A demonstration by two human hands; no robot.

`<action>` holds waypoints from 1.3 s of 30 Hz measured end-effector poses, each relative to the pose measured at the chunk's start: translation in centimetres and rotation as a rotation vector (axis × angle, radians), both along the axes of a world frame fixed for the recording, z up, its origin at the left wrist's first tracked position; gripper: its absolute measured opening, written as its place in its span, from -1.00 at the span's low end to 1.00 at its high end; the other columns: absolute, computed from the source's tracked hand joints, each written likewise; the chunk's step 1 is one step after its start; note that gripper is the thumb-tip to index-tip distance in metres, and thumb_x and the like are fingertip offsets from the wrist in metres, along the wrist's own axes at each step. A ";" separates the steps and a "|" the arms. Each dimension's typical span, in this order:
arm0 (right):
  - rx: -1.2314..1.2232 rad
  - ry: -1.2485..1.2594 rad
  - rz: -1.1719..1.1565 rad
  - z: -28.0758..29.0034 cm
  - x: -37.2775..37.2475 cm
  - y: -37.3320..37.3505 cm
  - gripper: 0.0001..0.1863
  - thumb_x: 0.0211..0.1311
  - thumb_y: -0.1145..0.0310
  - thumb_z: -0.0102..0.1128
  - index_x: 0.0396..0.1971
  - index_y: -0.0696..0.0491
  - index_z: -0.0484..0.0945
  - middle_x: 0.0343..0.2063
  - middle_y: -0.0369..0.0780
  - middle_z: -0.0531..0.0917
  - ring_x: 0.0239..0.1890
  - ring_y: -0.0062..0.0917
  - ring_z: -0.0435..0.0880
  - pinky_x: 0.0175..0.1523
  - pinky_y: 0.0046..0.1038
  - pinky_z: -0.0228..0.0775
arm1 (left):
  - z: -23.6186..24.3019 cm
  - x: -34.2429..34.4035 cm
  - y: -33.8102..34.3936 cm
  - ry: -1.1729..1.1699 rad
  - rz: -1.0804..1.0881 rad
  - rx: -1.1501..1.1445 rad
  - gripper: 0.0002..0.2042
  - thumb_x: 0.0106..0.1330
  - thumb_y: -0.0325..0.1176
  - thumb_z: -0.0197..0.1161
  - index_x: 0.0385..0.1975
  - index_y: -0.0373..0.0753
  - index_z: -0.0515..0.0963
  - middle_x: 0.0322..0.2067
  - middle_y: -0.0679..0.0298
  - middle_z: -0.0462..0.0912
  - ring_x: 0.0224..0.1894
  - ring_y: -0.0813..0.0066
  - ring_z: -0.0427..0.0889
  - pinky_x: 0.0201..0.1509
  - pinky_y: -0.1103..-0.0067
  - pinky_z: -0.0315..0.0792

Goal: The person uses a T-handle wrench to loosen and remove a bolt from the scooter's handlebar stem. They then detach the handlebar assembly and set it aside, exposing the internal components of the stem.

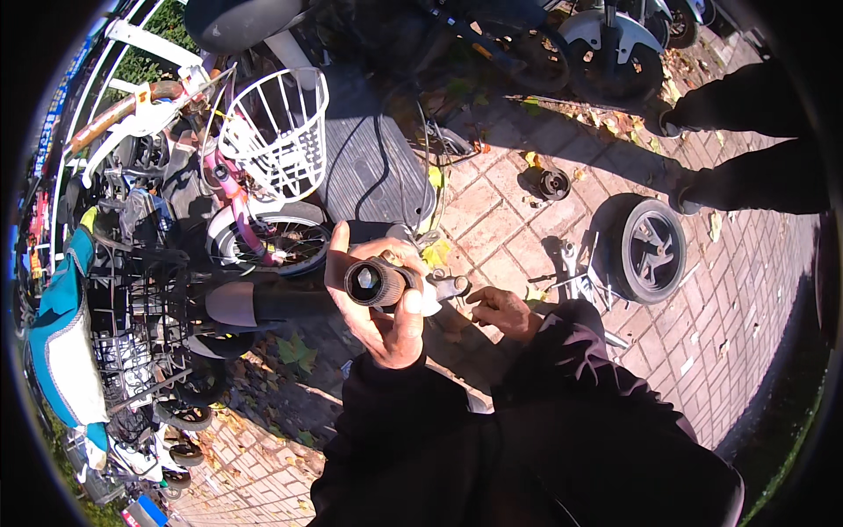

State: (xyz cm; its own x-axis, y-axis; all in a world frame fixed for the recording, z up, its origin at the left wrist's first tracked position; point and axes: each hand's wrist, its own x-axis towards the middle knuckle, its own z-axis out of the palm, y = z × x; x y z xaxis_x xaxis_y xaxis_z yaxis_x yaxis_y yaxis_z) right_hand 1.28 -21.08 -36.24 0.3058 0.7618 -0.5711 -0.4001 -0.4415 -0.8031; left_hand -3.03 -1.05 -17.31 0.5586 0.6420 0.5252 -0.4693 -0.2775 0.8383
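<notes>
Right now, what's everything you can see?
ribbed tube: one, brown, centre
spoked wheel: one, black, right
metal tools: several, silver, left of wheel
round part: one, dark, above tools
wire basket: one, white, upper left
small bicycle: one, pink, below basket
cover: one, teal and white, far left
paving bricks: many, pinkish, ground
another person's legs: two, black trousers, upper right
sleeves: two, black, lower middle
left grip: one, bare, around ribbed tube
right grip: one, bare, right of it

The left hand [373,331] hides part of the ribbed tube [393,283], and the pale bit [364,278] inside is too small to name; whether the right hand [505,314] pinches anything, I can't tell; the top edge cuts off the dark seat [237,19]; the bystander [746,101], cut off, shows only as legs.
</notes>
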 end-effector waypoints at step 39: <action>-0.354 -0.213 0.080 -5.4 42.1 24.5 -0.71 0.31 0.20 0.12 -0.22 0.11 0.64 -0.58 -0.13 0.69 -0.60 -0.33 0.68 -0.55 -0.33 0.52 | 15.2 5.9 2.8 1.593 -0.074 -0.079 -0.72 0.20 -0.39 0.33 -0.09 -0.25 0.56 -0.18 0.13 0.65 -0.06 0.09 0.62 0.03 0.28 0.48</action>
